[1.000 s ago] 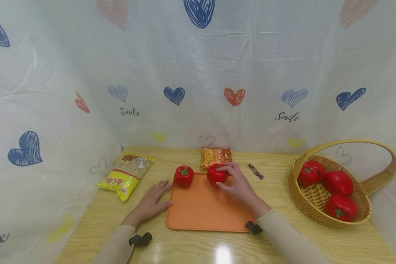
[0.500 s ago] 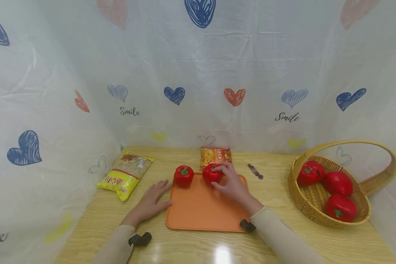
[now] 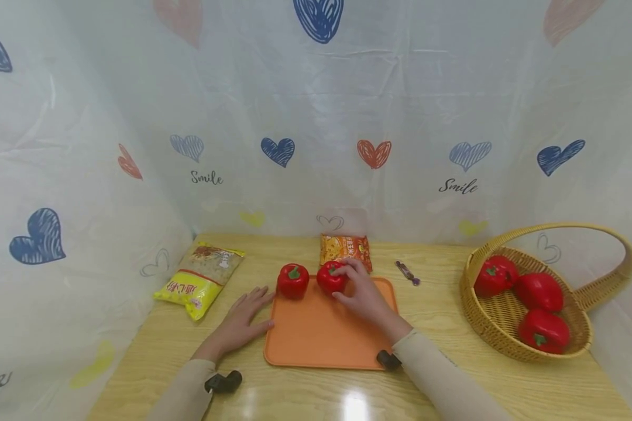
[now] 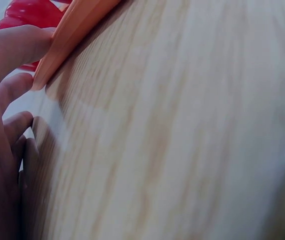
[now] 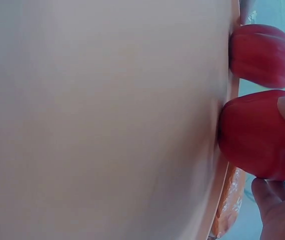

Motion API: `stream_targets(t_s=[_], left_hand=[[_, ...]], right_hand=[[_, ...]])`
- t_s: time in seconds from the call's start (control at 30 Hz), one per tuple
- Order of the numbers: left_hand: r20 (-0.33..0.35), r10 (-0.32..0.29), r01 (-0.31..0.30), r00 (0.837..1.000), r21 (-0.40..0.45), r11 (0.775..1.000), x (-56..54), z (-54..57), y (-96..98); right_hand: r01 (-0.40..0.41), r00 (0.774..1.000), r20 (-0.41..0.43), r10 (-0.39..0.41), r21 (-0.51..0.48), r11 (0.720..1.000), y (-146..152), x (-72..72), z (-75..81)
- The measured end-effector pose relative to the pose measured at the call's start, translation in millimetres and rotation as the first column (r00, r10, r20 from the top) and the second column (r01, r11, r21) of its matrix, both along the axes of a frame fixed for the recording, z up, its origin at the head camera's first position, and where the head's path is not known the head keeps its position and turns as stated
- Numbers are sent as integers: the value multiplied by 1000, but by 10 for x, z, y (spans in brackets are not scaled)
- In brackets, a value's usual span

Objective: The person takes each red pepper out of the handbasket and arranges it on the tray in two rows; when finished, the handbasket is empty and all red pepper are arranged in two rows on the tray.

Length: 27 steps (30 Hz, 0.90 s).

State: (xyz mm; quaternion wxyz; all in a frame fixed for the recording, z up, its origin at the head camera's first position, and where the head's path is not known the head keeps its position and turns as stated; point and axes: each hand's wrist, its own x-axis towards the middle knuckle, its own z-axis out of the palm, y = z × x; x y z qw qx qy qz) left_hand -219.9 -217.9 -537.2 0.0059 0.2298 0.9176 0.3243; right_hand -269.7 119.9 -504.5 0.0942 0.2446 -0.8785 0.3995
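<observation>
My right hand [image 3: 362,292] grips a red bell pepper [image 3: 329,278] at the far edge of the orange tray [image 3: 332,339], thumb on one side and fingers on the other. In the right wrist view the held pepper [image 5: 257,135] sits close over the tray's surface. A second red bell pepper [image 3: 292,283] with a green stem stands at the tray's far left corner. My left hand [image 3: 242,323] lies with fingers spread at the tray's left edge. Its thumb [image 4: 30,42] touches the tray's rim in the left wrist view.
A wicker basket [image 3: 492,336] with several red peppers stands on the right. Behind the tray lies an orange snack packet [image 3: 342,248]. A small purple-wrapped candy [image 3: 408,273] is right of it, and a yellow bag [image 3: 200,278] lies at the left.
My right hand has moved left with the held bell pepper, closer to the pepper in the tray's corner. The left hand has stayed at the tray's edge.
</observation>
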Motion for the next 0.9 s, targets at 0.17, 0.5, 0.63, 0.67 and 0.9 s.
stream_targets(t_s=[0.17, 0.5, 0.63, 0.67, 0.9], left_hand=[[-2, -1, 1, 1000, -2, 1000, -2, 3, 0], [8, 1, -1, 1000, -4, 1000, -11, -11, 0], [9, 3, -3, 1000, -4, 1000, -10, -10, -1], [9, 4, -4, 1000, -4, 1000, -11, -10, 0], [12, 5, -5, 1000, -5, 1000, -17, -14, 2]], right_hand=[[7, 1000, 13, -7, 7, 1000, -6, -4, -6], [8, 999, 39, -8, 13, 1000, 4, 33, 40], [11, 999, 49, -12, 17, 1000, 8, 39, 44], [13, 999, 48, -13, 18, 1000, 7, 39, 45], [23, 998, 52, -24, 20, 1000, 6, 51, 57]])
